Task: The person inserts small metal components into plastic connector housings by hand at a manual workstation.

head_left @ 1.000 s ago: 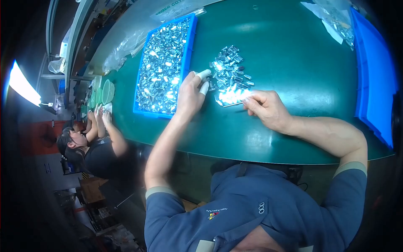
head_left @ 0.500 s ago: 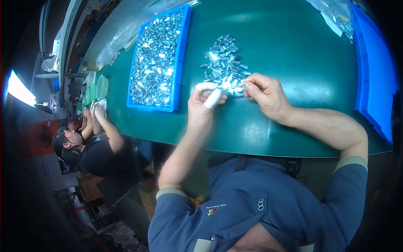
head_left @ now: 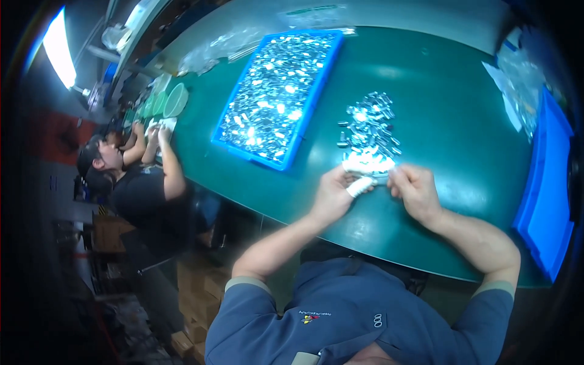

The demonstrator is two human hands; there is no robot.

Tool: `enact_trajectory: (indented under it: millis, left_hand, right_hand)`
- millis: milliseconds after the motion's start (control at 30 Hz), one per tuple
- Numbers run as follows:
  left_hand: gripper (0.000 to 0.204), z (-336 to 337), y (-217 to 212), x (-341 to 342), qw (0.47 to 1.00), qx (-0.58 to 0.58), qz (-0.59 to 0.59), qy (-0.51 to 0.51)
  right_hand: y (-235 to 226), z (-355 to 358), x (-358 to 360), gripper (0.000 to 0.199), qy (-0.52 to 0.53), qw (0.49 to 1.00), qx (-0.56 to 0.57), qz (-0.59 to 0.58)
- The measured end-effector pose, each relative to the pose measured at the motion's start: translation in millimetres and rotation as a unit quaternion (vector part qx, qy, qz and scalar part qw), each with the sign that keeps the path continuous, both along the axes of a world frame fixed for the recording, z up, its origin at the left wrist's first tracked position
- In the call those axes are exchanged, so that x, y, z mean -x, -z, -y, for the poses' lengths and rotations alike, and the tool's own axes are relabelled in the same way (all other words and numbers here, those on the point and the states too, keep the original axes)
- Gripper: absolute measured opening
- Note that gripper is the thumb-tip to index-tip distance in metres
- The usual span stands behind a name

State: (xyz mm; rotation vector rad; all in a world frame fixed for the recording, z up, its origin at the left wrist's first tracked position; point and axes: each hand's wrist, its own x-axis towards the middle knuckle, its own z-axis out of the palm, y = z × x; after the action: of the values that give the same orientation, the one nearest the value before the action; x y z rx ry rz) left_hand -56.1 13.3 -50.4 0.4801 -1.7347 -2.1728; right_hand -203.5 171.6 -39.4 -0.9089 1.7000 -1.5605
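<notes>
Over the table, my left hand (head_left: 336, 193) has its thumb and forefinger, both in white finger covers, closed in a pinch on a small shiny metal piece. Close beside it on the right, my right hand (head_left: 416, 193) is closed, thumb against bent fingers, on a thin rod-like thing whose other end meets the left fingertips; glare and blur hide its detail. Just beyond both hands lies a loose pile of small silvery metal parts (head_left: 372, 121). Left of the pile, a blue tray (head_left: 314, 100) is filled with many similar metal parts.
The green table (head_left: 450, 121) curves round in front of me. At the right edge stands a blue plastic bin (head_left: 541, 201), with a clear bag (head_left: 523, 79) beyond it. Plastic bags (head_left: 210, 58) lie at the back left. A co-worker (head_left: 140, 176) sits at left near pale green bowls (head_left: 176, 100).
The view has swung, so the tray, pile and my hands appear lower and farther right. Both hands stay pinched together in front of the pile.
</notes>
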Motion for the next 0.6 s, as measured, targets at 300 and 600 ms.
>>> enact_trajectory:
  millis: [300,600]
  left_hand:
    - [0.022,-2,8,-1,0.999,0.022,-0.007,0.046]
    - [0.021,6,-17,-11,0.983,0.178,0.032,0.025]
  right_hand:
    - [0,2,-10,0.036,-0.035,0.998,-0.012,-0.051]
    - [7,6,-7,0.024,0.003,0.999,0.046,-0.024]
